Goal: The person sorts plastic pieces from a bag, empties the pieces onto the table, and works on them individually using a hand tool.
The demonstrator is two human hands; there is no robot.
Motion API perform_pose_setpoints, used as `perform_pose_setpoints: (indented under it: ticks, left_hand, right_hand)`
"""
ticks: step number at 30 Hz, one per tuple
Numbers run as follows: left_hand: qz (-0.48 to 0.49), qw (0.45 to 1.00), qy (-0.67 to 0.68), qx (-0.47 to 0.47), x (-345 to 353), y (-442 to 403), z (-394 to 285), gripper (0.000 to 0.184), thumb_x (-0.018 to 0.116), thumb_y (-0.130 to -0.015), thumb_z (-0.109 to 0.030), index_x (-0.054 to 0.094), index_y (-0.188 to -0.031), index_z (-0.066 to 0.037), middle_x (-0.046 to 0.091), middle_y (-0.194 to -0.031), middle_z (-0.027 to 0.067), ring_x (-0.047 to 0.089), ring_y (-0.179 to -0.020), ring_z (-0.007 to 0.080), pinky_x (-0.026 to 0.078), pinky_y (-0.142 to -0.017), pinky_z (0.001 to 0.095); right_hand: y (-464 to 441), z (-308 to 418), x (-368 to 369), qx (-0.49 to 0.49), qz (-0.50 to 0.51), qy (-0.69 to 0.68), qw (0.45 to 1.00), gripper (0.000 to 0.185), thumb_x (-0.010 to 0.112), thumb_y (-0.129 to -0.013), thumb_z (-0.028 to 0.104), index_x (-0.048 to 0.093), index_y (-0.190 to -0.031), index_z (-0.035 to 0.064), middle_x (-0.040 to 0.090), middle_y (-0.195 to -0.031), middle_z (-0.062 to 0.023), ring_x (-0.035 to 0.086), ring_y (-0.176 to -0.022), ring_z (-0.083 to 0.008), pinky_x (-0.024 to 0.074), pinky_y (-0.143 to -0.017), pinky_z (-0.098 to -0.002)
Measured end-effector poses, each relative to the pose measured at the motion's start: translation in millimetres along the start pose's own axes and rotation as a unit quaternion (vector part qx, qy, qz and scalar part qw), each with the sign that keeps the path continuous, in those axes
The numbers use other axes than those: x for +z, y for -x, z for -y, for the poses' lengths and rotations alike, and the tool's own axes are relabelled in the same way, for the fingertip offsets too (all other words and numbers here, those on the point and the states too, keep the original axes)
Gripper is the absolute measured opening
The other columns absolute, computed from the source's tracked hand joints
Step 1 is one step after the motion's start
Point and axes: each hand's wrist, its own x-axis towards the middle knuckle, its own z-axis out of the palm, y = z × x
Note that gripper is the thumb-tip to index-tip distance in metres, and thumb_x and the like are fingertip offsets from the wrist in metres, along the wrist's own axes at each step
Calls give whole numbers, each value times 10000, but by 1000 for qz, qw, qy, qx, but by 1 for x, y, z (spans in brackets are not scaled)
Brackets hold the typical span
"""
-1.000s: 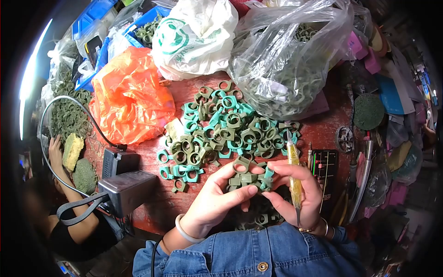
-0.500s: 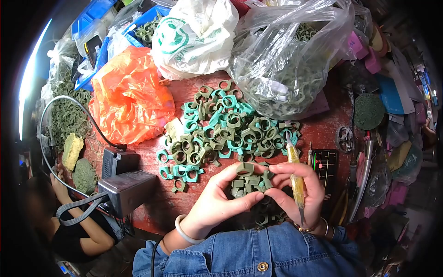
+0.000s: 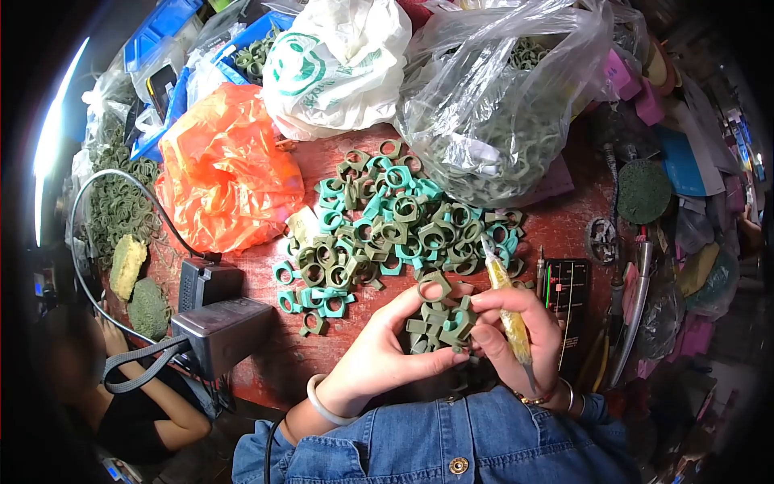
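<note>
My left hand (image 3: 367,355) is curled around a cluster of olive-green ring pieces (image 3: 439,323), with one ring standing up at its top. On the right side of the cluster, the fingers of my right hand (image 3: 520,343) touch or nearly touch the pieces. A yellow, pen-like tool (image 3: 512,323) lies slanted across my right hand, held against the fingers, its pale tip pointing up and left. Beyond both hands spreads a pile of loose olive and teal rings (image 3: 395,230). More rings lie in shadow below the hands.
An orange bag (image 3: 230,169), a white bag (image 3: 339,68) and a clear bag of green pieces (image 3: 492,121) line the back of the red table (image 3: 266,355). Black adapters (image 3: 222,335) with a looping cable stand left. Another person's arm (image 3: 165,403) is at far left.
The tool has tilted further left, and my right fingers have shifted on the cluster. The held pieces have turned slightly. At far left the other person's arm has moved lower.
</note>
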Motion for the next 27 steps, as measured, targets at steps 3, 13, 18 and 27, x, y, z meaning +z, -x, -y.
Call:
perform_pose_setpoints:
  ticks: [3, 13, 18, 27]
  left_hand:
    - [-2, 1000, 7, 0, -3, -2, 2, 672, 787, -841, 74, 492, -1435, -31, 562, -1449, 86, 573, -1264, 152, 478, -1081, 333]
    - [8, 999, 31, 22, 1, -2, -5, 638, 796, -865, 29, 511, -1431, -45, 622, -1346, 68, 626, -1174, 133, 542, -951, 291]
    - [-1, 996, 67, -61, 1, -2, -9, 456, 717, -976, -108, 546, -1395, -52, 695, -1129, 44, 699, -948, 99, 463, -570, 184]
    - [-8, 998, 41, -38, -5, 0, -2, 198, 703, -976, -77, 633, -1161, -58, 701, -1065, 51, 663, -837, 70, 466, -572, 199]
  right_hand:
    - [-6, 1, -1, -115, 3, 70, 991, 359, 807, -837, -25, 652, -1159, 6, 692, -1000, -90, 652, -712, -135, 533, -668, -273]
    - [-11, 6, 3, -209, -31, 155, 965, 425, 756, -753, -140, 679, -1124, 52, 708, -940, -89, 653, -809, -244, 529, -706, -347]
    - [-9, 7, 0, -263, -39, 180, 947, 432, 763, -735, -150, 683, -1103, 60, 713, -935, -92, 656, -809, -251, 538, -724, -363]
    - [-5, 11, 3, -128, -39, 107, 985, 408, 791, -788, -100, 659, -1152, 27, 698, -1016, -118, 680, -816, -205, 560, -728, -313]
